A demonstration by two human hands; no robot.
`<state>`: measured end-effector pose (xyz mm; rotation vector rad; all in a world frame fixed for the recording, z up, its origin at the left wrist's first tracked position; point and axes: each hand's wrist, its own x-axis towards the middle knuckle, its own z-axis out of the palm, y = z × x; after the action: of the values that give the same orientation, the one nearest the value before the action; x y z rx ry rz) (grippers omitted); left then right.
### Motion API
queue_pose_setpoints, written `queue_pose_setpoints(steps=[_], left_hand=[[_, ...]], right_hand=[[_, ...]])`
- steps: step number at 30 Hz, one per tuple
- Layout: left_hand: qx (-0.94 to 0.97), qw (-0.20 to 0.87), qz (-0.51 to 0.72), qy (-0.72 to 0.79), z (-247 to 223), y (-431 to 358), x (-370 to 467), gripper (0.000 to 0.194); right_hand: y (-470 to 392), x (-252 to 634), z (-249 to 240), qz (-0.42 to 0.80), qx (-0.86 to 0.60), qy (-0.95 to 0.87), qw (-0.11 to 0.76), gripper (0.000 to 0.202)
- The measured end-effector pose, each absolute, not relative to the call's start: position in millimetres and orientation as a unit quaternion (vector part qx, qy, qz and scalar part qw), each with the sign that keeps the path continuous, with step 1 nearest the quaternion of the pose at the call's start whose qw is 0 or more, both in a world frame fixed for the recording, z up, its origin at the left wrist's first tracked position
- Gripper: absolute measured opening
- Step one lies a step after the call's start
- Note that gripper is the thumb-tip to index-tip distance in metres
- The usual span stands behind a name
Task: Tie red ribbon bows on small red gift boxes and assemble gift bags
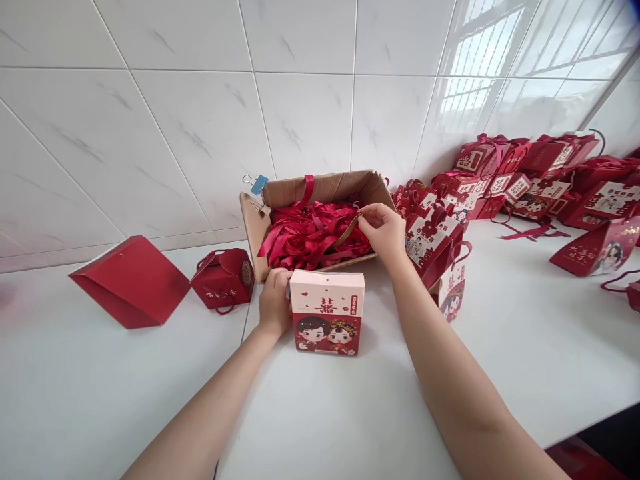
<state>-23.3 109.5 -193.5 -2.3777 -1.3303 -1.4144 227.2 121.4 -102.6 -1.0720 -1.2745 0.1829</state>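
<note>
A pink and red gift box [327, 313] with two cartoon figures stands upright on the table before me. My left hand [275, 300] is closed at its left edge, with some fingertips hidden behind it. Behind the gift box, a cardboard box [256, 247] holds a tangled heap of red ribbons [315, 233]. Over the right side of that heap, my right hand [384, 229] pinches the end of a gold-brown ribbon [347, 233] between thumb and fingers. The ribbon's other end still lies among the red ones.
A folded red carton [133, 283] and a small red box [223, 279] sit to the left. A blue binder clip [259, 184] grips the cardboard box's corner. Many ribboned gift boxes [500, 177] are piled at the right against the tiled wall [305, 120].
</note>
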Motion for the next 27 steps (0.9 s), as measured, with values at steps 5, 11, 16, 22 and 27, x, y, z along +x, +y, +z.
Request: queue_pose_setpoints(steps=[5, 11, 16, 22, 27], left_hand=[[-0.770, 0.020, -0.463, -0.438, -194, 107, -23, 0.018], [-0.754, -0.014, -0.467, -0.462, -189, 106, -21, 0.016], [-0.724, -0.052, -0.487, -0.486, -178, 110, -20, 0.031], [-0.692, -0.279, -0.456, -0.485, -147, 117, -30, 0.072], [-0.637, -0.336, -0.472, -0.508, -84, 89, -40, 0.061]], right_hand=[[113, 229, -91, 0.063, -0.430, -0.557, 0.707, 0.011], [87, 231, -63, -0.013, -0.373, -0.551, 0.746, 0.009], [65, 232, -44, -0.021, -0.328, -0.565, 0.757, 0.006], [37, 238, -29, 0.031, -0.255, -0.571, 0.780, 0.010], [7, 239, -20, 0.147, -0.175, -0.685, 0.692, 0.014]])
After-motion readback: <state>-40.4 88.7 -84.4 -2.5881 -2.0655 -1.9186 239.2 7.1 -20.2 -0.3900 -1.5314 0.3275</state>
